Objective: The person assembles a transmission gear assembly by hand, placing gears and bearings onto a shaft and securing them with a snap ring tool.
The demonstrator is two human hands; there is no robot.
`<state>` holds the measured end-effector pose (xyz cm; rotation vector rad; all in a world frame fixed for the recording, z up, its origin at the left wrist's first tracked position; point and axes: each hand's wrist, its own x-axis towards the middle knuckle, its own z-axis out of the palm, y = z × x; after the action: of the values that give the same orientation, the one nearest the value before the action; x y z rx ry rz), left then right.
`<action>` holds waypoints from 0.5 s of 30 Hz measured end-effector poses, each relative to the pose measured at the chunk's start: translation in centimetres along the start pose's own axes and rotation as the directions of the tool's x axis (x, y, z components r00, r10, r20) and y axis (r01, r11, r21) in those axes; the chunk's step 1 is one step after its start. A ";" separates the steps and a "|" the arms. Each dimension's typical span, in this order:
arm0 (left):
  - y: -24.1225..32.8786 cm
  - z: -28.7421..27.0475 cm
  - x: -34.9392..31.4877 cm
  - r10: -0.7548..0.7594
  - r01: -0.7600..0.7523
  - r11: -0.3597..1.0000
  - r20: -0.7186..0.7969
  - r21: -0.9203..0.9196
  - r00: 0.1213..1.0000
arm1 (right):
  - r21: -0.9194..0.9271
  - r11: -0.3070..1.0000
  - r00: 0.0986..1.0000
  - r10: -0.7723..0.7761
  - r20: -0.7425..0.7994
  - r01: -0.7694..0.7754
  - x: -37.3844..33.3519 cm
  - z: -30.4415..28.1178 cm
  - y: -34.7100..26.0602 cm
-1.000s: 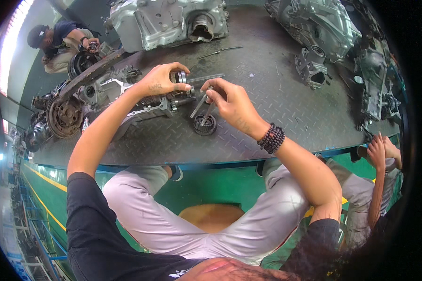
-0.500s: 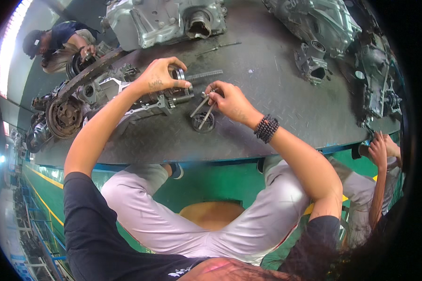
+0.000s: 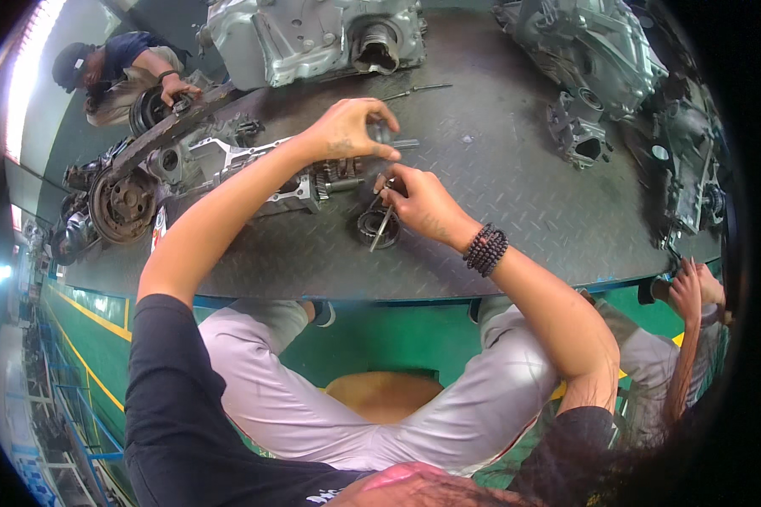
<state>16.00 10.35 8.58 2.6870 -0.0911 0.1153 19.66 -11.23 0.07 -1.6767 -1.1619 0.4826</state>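
Note:
My left hand is raised over the bench, thumb and fingers curved round a metal ring that is smeared by motion. Just below and left of it, a gear shaft sticks out of the opened gearbox housing. My right hand is closed on a slim metal tool with two straight legs; its upper end is hidden by the fingers. Under those legs a dark toothed gear ring lies flat on the bench. A metal rod lies behind my left fingers.
Large grey castings stand at the back, with another housing and smaller parts to the right. A rusty drum sits at left. One co-worker handles parts at far left; another person's hands are at the right edge.
My left hand has moved right with the metal ring, away from the gear shaft. In my right hand the two-legged tool has turned, its legs now looking closer together. The view has shifted slightly.

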 end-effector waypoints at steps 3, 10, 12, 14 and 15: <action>0.7 1.2 2.4 0.098 -0.098 0.995 0.034 0.001 0.995 | -0.024 0.999 0.999 0.020 -0.025 -0.021 -0.1 -0.2 0.4; 1.4 3.1 6.4 -0.190 0.128 0.885 -0.098 -0.447 0.977 | 0.002 0.993 0.993 0.117 -0.006 -0.117 -0.7 -1.1 0.8; 1.1 2.2 7.7 -0.251 0.019 0.628 -0.179 -0.778 0.951 | -0.006 0.994 0.994 0.110 -0.005 -0.110 -0.8 -1.2 0.8; -0.5 0.1 8.4 -0.366 -0.061 0.291 -0.170 -0.955 0.915 | -0.023 0.996 0.996 0.089 0.001 -0.089 -1.0 -1.1 0.6; -2.0 -1.8 8.3 -0.406 -0.109 0.147 -0.160 -0.983 0.900 | -0.024 0.997 0.997 0.075 -0.003 -0.075 -1.1 -1.1 0.5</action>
<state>24.30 12.59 10.11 1.2048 0.1985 0.3873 20.24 -12.73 -0.18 -1.7456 -1.1103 0.5151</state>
